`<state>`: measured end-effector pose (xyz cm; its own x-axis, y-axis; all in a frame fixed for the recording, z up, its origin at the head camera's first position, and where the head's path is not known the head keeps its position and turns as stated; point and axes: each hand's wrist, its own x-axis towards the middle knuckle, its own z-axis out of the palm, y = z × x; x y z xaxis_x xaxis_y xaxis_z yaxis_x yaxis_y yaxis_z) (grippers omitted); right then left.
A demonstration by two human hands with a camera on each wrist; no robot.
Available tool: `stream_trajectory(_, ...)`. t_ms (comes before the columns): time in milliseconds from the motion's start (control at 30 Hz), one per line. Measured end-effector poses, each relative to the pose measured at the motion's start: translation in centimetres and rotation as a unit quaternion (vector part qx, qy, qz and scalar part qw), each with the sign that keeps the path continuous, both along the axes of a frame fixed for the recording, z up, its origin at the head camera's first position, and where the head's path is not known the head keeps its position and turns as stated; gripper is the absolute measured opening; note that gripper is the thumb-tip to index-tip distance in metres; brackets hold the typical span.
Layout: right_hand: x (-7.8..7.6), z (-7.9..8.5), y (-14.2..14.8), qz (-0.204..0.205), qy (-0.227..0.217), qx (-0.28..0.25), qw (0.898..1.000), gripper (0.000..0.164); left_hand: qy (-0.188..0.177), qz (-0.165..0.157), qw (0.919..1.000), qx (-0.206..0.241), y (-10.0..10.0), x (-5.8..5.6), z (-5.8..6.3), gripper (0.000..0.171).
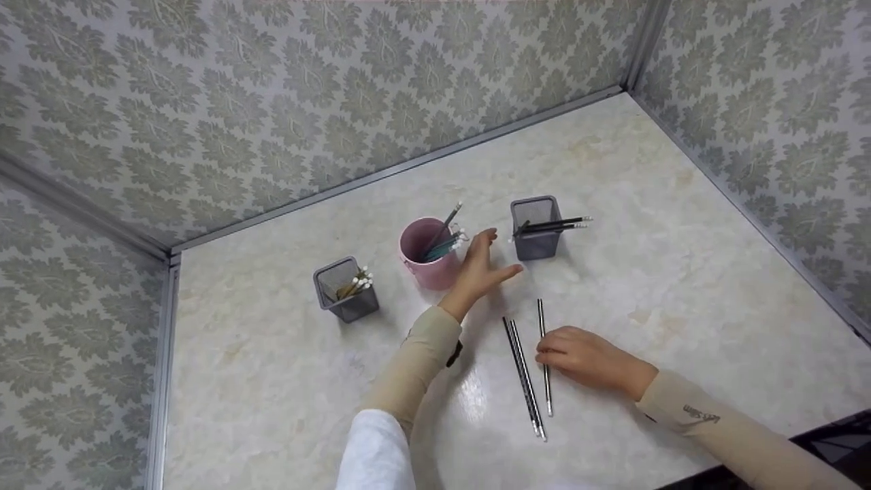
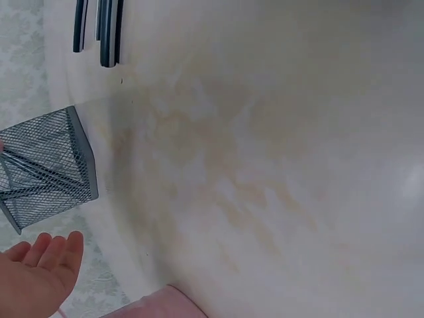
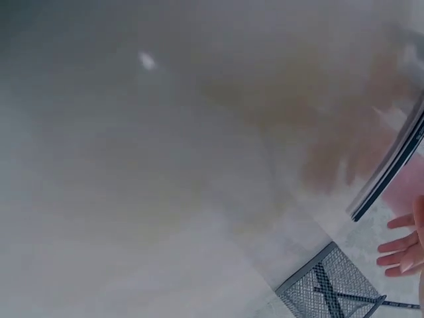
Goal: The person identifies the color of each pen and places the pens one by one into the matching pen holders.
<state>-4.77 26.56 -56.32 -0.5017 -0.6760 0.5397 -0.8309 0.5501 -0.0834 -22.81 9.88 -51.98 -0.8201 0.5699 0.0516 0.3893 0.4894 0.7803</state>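
Observation:
My left hand is between a pink cup and a grey mesh pencil holder, thumb and fingers spread, holding nothing. Several teal-bodied pencils and one dark grey pencil lean inside the cup. Black pencils rest in the mesh holder. Lower right, my right hand pinches a dark, silver-striped pencil at its middle; the fingertips partly cover it. Just left of it, two similar pencils lie side by side on the table. The left hand also shows in the right wrist view.
Another grey mesh holder, with several gold, white-ended pencils, stands left of the cup. The pale marbled table meets patterned walls along grey metal edging. A dark gap shows beyond the table's lower right edge.

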Motion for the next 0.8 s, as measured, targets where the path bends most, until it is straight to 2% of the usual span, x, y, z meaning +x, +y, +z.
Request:
stream_trajectory(133, 0.3, -0.3, 0.1, 0.02, 0.016, 0.038, 0.999, 0.015, -0.001, -0.006, 0.9999, 0.009, 1.1, -1.2, -0.2, 0.082)
stream_trajectory(233, 0.4, -0.5, 0.1, 0.026, 0.044, 0.071, 0.996, 0.02, 0.004, -0.006, 1.0, 0.006, 1.9, -1.9, -0.3, 0.086)
stream_trajectory(367, 0.5, -0.4, 0.3, 0.023, 0.078, 0.118, 0.99, 0.023, -0.012, -0.002, 0.9999, 0.009, 2.8, -2.5, -0.4, 0.092)
stream_trajectory(567, 0.5, 0.3, 0.1, 0.033, 0.106, 0.167, 0.98, 0.024, -0.046, -0.006, 0.9984, 0.032, 3.7, -3.2, -0.6, 0.098)
stream_trajectory(800, -0.1, 0.6, -0.2, 0.064, 0.128, 0.202, 0.969, 0.014, -0.061, -0.017, 0.9963, 0.059, 4.6, -3.7, -1.4, 0.094)
